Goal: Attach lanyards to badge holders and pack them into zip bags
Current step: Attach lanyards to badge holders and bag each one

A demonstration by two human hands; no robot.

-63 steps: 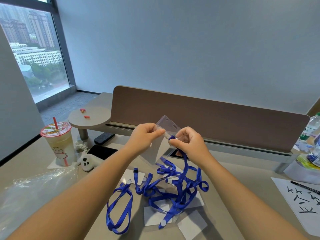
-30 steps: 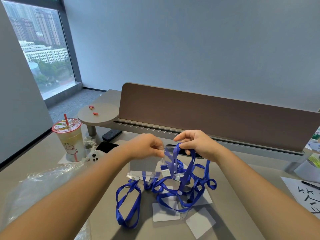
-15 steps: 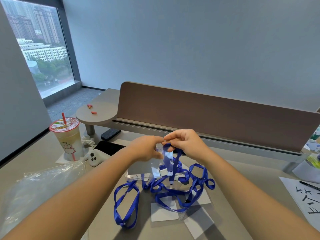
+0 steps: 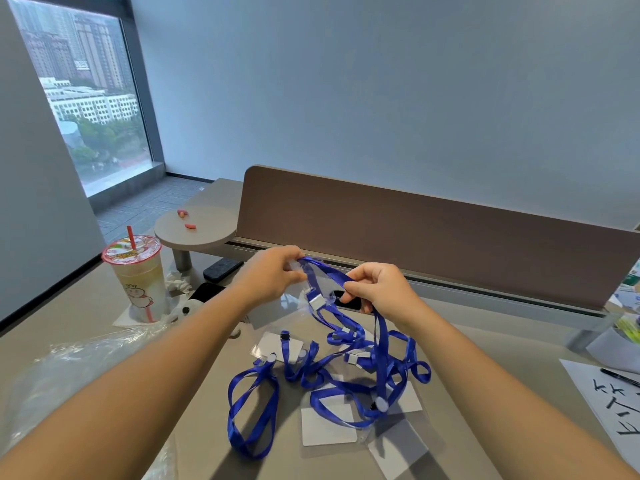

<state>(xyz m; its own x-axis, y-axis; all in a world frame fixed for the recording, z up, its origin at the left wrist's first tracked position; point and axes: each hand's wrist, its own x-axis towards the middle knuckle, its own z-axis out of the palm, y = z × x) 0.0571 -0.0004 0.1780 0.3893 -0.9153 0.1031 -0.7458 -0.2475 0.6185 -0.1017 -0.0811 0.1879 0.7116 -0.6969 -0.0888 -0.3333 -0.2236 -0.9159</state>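
Note:
Above the desk, my left hand point(image 4: 273, 271) pinches the top of a clear badge holder point(image 4: 291, 306), which hangs below the fingers. My right hand point(image 4: 377, 289) pinches a blue lanyard strap point(image 4: 329, 275) that runs across from my left fingers. A white clip point(image 4: 316, 301) on the strap dangles between the hands. From my right hand the strap drops into a tangle of blue lanyards point(image 4: 363, 375) on the desk. Several badge holders with white cards point(image 4: 327, 426) lie under and around the tangle. A separate blue lanyard loop point(image 4: 254, 410) lies to the left.
Clear plastic bags point(image 4: 69, 368) lie crumpled at the left. A lidded drink cup with a red straw point(image 4: 136, 275) stands behind them, next to a small white toy point(image 4: 183, 311) and a black phone point(image 4: 207, 291). A brown partition point(image 4: 433, 233) bounds the back. Paper with handwriting point(image 4: 616, 407) lies at right.
My hands have moved apart, stretching the blue strap between them. The clip now hangs free between the hands, and the lanyard lifts higher out of the tangle.

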